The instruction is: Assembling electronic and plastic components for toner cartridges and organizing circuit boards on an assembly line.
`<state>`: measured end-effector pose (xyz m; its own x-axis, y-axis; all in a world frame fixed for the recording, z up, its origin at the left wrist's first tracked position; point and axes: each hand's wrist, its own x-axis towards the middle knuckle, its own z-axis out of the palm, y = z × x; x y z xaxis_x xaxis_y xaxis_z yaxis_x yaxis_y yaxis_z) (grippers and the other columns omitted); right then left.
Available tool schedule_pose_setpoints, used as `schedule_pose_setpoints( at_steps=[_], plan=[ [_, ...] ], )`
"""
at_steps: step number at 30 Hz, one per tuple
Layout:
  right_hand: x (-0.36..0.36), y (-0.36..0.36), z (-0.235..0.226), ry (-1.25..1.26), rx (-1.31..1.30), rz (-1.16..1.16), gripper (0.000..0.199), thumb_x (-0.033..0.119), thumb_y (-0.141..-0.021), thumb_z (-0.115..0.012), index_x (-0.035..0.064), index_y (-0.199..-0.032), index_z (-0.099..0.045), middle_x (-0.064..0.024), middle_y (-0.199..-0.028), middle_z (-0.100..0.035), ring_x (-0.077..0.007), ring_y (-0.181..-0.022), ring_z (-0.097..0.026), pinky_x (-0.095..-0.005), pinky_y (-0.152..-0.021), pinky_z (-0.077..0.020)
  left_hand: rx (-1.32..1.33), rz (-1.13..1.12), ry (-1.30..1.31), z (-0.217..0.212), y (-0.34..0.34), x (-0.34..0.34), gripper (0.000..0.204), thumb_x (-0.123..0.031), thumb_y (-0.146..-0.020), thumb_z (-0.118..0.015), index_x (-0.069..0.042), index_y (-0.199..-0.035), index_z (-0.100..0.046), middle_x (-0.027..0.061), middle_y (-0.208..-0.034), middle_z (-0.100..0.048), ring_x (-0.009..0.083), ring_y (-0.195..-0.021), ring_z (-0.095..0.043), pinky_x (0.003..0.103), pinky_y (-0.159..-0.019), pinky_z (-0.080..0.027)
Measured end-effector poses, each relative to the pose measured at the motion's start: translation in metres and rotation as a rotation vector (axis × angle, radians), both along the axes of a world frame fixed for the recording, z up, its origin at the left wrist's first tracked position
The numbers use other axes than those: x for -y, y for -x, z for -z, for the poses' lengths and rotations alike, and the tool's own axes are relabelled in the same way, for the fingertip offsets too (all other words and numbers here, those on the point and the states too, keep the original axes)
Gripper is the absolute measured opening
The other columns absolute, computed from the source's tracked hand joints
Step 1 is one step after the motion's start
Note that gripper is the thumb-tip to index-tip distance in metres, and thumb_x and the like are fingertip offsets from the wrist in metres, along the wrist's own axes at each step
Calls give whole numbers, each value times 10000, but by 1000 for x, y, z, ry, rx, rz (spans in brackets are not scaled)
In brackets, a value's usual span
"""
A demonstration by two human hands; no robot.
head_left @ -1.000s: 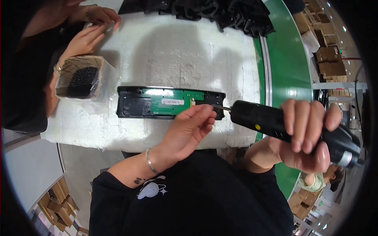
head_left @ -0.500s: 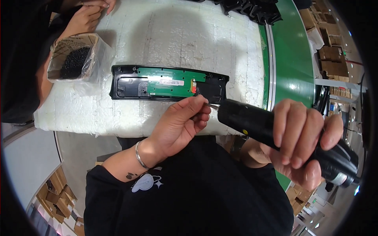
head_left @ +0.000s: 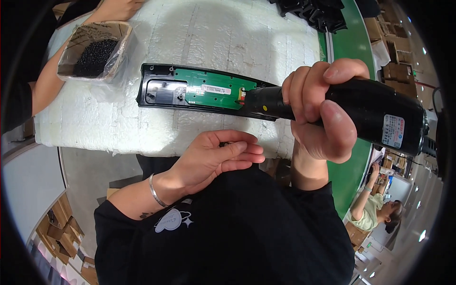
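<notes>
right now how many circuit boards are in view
1: the green circuit board in the long black housing, whose right end is partly hidden by the power tool in the right hand; another may be hidden.

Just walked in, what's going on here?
The person's right hand grips a black power tool, its nose over the right part of a black housing with a green circuit board; the tip is hidden. The left hand, loosely curled, is apart from the housing. A box of small black pieces sits on the left of the white work surface.

Circuit board in casing; box left; power screwdriver over casing's right end
</notes>
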<state>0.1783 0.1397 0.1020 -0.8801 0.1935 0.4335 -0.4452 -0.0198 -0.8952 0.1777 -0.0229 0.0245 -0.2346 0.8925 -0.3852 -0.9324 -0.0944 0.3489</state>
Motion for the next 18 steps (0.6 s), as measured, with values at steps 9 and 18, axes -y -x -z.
schedule_pose_setpoints(
  at_steps=[9,18],
  plan=[
    [3,-5,-8,-210,100,-43,311,147,-691,-582,52,-926,-401,-17,-564,-430,-104,-465,-392,-272,-517,-365,-16,6,6,11,4,9,296,-232,-936,-439,19,-1059,-535,58,-836,-583,132,-711,-575,223,-640,-474],
    [-6,1,-2,-111,-28,-208,317,139,-695,-536,72,-979,-412,10,-582,-441,-96,-464,-408,-261,-516,-364,7,-51,35,4,8,12,290,-193,-945,-396,1,-1144,-478,113,-923,-583,173,-796,-603,258,-715,-497]
  ],
)
